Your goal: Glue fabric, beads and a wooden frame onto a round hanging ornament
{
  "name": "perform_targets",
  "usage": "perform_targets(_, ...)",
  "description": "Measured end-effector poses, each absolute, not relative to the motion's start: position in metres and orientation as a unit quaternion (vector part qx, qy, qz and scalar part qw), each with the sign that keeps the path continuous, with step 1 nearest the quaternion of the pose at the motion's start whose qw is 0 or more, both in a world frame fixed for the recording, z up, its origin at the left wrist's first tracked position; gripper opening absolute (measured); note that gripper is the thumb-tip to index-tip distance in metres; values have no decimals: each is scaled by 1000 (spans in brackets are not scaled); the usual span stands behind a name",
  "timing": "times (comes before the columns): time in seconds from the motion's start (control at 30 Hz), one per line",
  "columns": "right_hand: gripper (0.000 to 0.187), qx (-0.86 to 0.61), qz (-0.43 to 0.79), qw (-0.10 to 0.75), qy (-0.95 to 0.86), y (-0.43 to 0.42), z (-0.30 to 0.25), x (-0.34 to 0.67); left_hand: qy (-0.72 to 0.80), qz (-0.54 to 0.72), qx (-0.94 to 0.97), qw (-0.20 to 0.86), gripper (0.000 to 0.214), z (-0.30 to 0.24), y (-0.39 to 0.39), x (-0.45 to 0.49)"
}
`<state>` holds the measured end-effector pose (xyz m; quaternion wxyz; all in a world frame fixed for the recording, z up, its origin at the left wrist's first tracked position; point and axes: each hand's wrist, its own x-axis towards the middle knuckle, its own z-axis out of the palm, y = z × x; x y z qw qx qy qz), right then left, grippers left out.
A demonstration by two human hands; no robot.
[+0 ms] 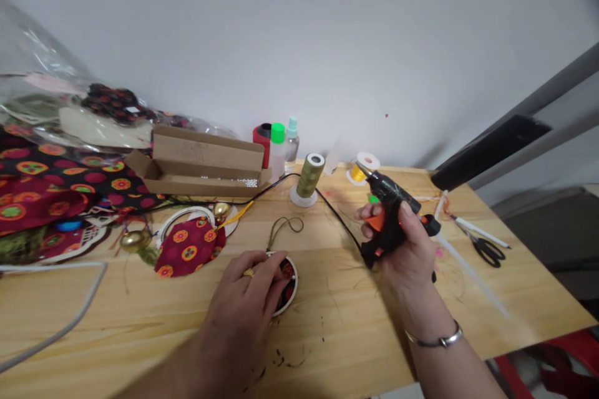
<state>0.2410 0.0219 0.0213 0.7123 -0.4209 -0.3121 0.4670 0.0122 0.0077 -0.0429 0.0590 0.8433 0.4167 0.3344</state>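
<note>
My right hand (409, 246) grips a black hot glue gun (392, 190) with an orange trigger, its nozzle tilted up and to the left above the table. A black power cord runs from its handle. My left hand (255, 293) rests with bent fingers on a small round hoop (293, 290), which has a white rim and dark red patterned fabric inside. The fingers cover much of this hoop. From its top, an olive cord loop (292, 222) lies on the wood. Left of that hand is a maroon patterned fabric piece (189, 248) with orange flowers.
An olive thread spool (311, 176) stands in the middle, with a cardboard box (206, 165) and bottles (291, 142) behind. A yellow thread spool (359, 172) is near the wall. Scissors (487, 250) and a pen (482, 231) lie right. Patterned fabric (60, 168) is heaped left.
</note>
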Motion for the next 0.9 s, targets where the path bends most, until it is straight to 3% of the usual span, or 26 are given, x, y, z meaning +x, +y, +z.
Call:
perform_targets(0.2,20,-460,453,721,-252,34,38,256,421,322,846,61,33,-48,8,13)
perform_targets(0.6,12,-510,572,616,-182,62,22,282,413,321,850,66,31,-49,8,13)
perform_targets(0.9,17,-515,615,564,-197,81,7,267,399,345,848,40,29,-45,10,15)
